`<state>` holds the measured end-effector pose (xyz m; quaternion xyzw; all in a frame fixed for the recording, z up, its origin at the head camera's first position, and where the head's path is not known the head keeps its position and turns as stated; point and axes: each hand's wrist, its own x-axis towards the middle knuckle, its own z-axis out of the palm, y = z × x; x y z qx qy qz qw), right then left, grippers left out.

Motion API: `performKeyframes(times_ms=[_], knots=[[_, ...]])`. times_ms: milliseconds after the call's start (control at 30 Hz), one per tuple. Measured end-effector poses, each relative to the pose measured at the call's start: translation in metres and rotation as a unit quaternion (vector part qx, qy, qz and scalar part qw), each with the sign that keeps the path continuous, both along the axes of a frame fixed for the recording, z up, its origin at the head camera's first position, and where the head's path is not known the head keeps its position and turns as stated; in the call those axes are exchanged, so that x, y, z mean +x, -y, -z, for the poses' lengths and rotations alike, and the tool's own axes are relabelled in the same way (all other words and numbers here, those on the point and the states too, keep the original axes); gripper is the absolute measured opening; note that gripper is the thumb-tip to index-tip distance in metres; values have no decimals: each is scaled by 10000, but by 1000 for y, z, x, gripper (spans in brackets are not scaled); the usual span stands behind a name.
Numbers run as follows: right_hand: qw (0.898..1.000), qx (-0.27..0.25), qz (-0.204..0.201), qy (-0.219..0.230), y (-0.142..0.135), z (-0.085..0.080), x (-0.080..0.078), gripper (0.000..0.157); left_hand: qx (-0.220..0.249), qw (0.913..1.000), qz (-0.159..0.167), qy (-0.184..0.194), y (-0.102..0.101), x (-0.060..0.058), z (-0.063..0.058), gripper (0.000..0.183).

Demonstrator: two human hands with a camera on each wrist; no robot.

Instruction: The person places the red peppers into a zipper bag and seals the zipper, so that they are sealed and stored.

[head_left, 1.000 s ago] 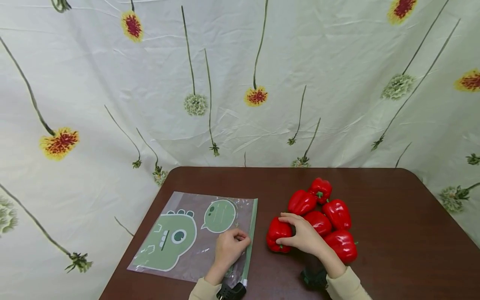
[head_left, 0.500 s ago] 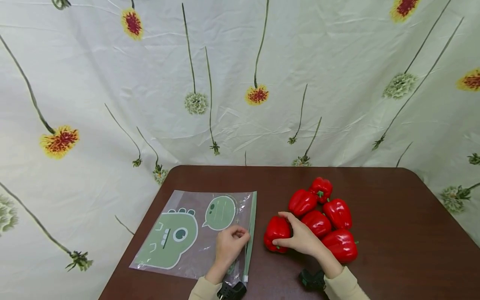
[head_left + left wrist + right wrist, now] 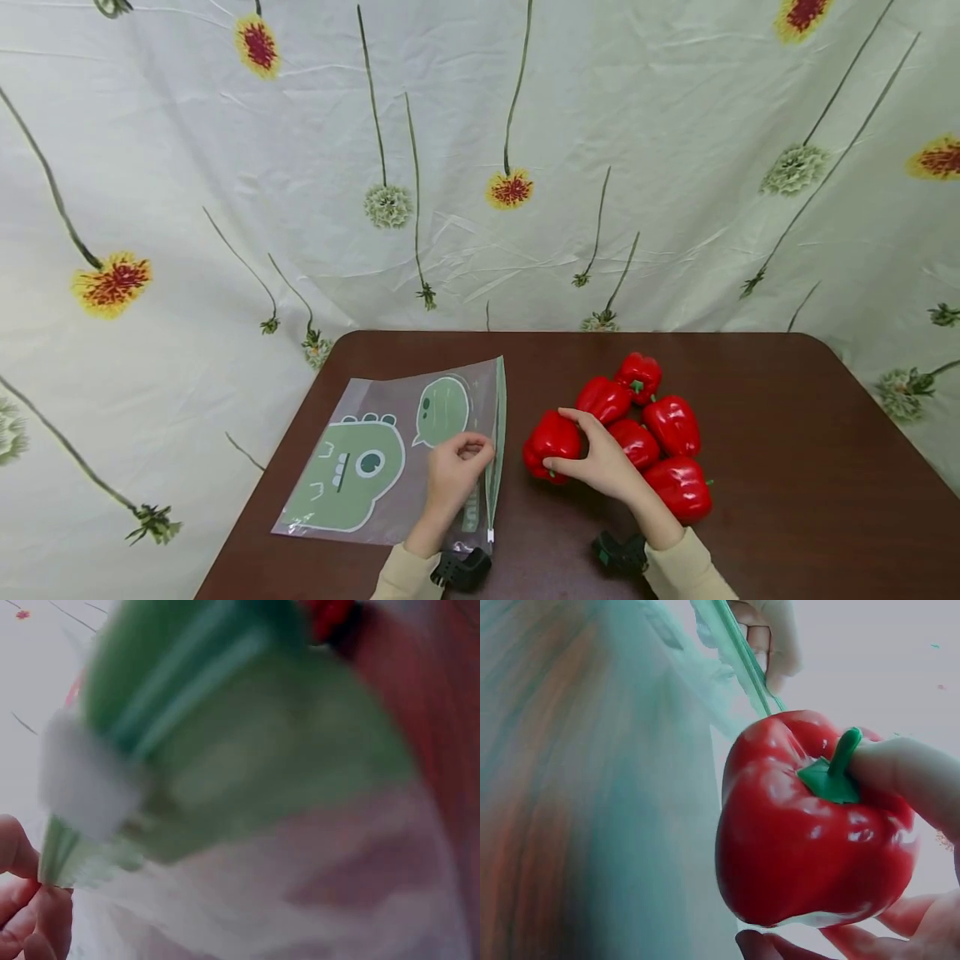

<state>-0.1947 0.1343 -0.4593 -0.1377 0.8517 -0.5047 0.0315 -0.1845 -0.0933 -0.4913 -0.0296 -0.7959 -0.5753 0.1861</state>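
A clear zip bag [image 3: 375, 508] with a green cartoon dinosaur print lies on the table at the left in the head view. My left hand [image 3: 456, 467] pinches its green zip edge [image 3: 60, 851], and that side of the bag is raised. A white zip slider [image 3: 90, 776] shows up close in the left wrist view. My right hand [image 3: 603, 462] grips a glossy red bell pepper [image 3: 817, 840] between thumb and fingers, a short way right of the bag's zip edge. The pepper's green stem [image 3: 840, 769] is beside the thumb.
Several more red bell peppers [image 3: 673, 425] sit clustered on the brown table [image 3: 780, 433], just right of and behind my right hand. A white floral cloth [image 3: 465, 267] hangs behind the table. Dark cameras [image 3: 461, 569] are strapped to both wrists.
The left hand has lifted the bag's zip edge up and slightly left. The right hand has raised the gripped bell pepper and moved it a little left, toward the bag.
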Motion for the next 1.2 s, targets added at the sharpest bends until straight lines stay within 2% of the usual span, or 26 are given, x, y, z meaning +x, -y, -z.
performKeyframes(times_ms=[267, 533, 667, 800, 933, 1033, 1167, 1200], knots=[[9980, -634, -69, -43, 2, -12, -2, 69, 84, 9998, 15, 168, -4, -5, -18, 8], [9951, -974, -158, 89, 9, -38, 6, 73, 303, 9991, 186, 223, -9, -9, -30, 12], [9951, -971, -50, 192, 9, -34, 3, 76, 456, 9982, 299, 249, -10, -10, -34, 13], [9920, -1243, -62, 233, 10, -30, 0, 75, 559, 9976, 358, 209, -11, -11, -39, 13], [9880, -1521, -83, 243, 12, -32, -1, 77, 553, 9973, 416, 263, -15, -3, -59, 13], [9849, -1709, -45, 285, 15, -33, -1, 79, 589, 9967, 483, 296, -15, -3, -60, 13], [9797, -1973, 5, 367, 19, -34, -1, 80, 696, 9958, 557, 226, -13, -9, -49, 13], [9786, -2024, 23, 383, 19, -35, -1, 80, 711, 9956, 580, 172, -13, -7, -53, 13]])
